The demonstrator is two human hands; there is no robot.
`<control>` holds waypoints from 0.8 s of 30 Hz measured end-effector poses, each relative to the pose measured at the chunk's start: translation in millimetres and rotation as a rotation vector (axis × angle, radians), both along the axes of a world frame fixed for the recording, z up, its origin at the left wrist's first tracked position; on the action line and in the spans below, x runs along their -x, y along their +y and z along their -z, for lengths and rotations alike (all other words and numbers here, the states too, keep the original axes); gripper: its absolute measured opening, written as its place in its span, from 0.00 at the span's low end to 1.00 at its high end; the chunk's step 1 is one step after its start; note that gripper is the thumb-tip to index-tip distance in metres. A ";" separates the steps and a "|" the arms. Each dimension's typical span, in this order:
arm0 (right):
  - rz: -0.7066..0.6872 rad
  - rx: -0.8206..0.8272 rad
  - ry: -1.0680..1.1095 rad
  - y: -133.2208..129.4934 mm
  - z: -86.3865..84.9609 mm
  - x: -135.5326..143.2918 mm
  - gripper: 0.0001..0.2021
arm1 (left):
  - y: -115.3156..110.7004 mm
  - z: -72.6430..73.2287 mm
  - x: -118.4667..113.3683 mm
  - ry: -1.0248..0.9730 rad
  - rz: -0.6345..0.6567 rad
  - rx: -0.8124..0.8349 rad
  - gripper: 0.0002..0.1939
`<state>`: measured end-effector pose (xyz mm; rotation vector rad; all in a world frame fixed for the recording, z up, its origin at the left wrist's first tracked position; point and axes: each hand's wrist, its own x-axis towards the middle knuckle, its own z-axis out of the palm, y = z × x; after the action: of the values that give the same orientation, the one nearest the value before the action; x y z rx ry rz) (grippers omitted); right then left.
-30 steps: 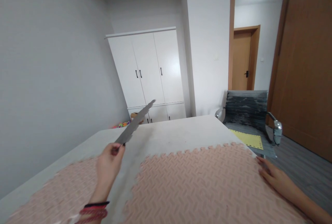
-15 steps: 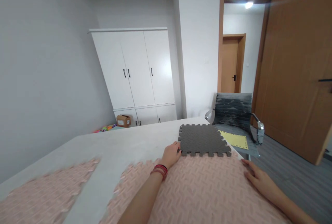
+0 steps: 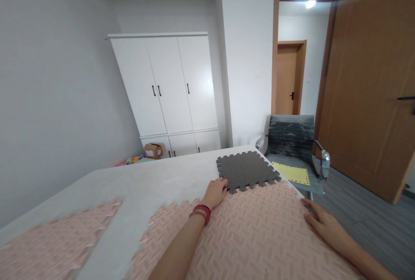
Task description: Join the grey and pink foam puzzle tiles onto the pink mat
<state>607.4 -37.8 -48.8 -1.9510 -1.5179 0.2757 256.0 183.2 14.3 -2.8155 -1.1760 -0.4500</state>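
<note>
A dark grey foam tile [image 3: 247,168] with toothed edges lies on the white table, angled against the far edge of a large pink foam mat [image 3: 246,232]. My left hand [image 3: 214,192], with red bands on the wrist, touches the tile's near left corner; its fingers are bent close together and their tips are partly hidden. My right hand [image 3: 317,218] rests at the right edge of the pink mat, thumb and fingers apart, with nothing in it. A second pink mat [image 3: 58,245] lies at the left.
The white table [image 3: 155,180] reaches back toward a white cabinet [image 3: 165,85]. Beyond its right edge stands a grey chair [image 3: 292,135] with a yellow tile [image 3: 292,173] on its seat. A cardboard box [image 3: 153,151] and colourful items [image 3: 133,159] are behind the table.
The grey tile has turned and shifted slightly to the left, its right side now farther back. My left hand stays at its near left corner, and my right hand has barely moved.
</note>
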 end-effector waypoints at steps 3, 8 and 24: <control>0.003 0.005 0.017 0.2 -1.0 0.4 0.27 | 0.3 -0.6 0.1 0.007 0.035 0.012 0.03; 0.007 0.005 0.046 0.7 -1.2 0.8 0.27 | 0.8 -2.5 2.7 0.021 0.069 0.032 0.02; 0.015 -0.092 -0.034 -2.1 -9.3 6.2 0.27 | -59.2 -13.0 -11.8 0.047 0.087 -0.066 0.18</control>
<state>601.1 -39.9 -39.5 -1.9035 -1.5097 0.1645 267.8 124.0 27.3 -2.8133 -1.0138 -0.4179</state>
